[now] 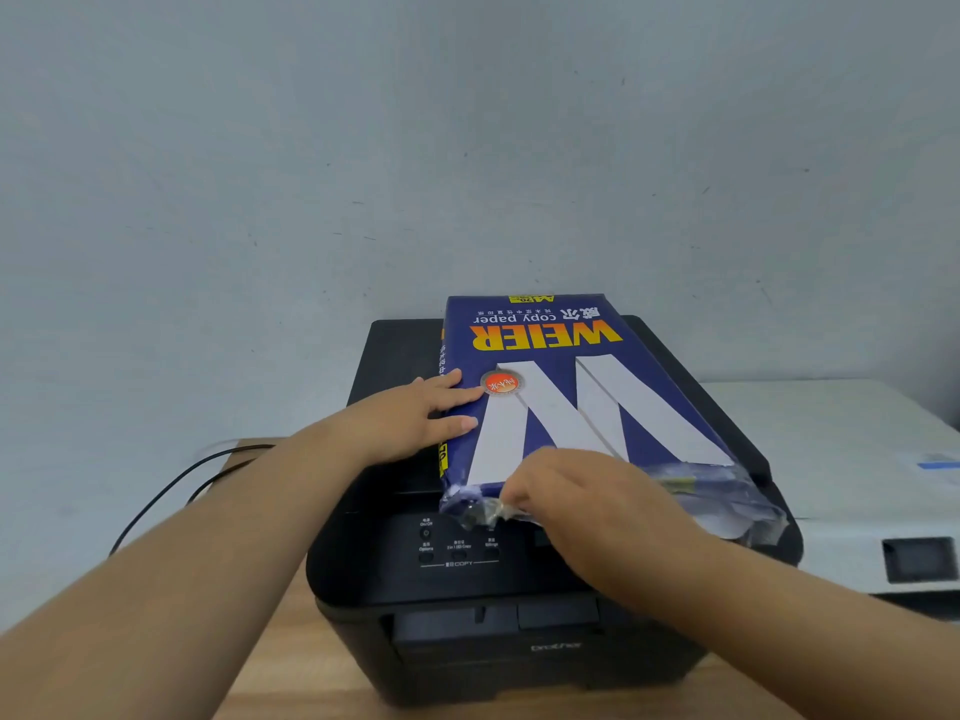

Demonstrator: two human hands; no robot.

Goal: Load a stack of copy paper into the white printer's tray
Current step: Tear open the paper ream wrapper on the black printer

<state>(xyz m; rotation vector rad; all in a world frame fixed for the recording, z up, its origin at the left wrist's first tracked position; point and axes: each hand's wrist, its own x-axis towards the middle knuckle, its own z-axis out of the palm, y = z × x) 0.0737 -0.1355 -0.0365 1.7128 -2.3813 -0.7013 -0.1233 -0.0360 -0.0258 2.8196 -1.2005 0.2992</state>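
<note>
My left hand [410, 415] lies flat, fingers spread, pinning the Weier copy paper ream [566, 402] atop the black Brother printer [467, 589]. Right hand [582, 498] pinches the torn wrapper end [727, 498]. I'd peel slowly, ream held steady. White printer [852, 459] sits right.

You see a black printer [467, 579] on the wooden desk [270, 667] | black cables [171, 491] at its left | grey wall [467, 148] behind.
</note>
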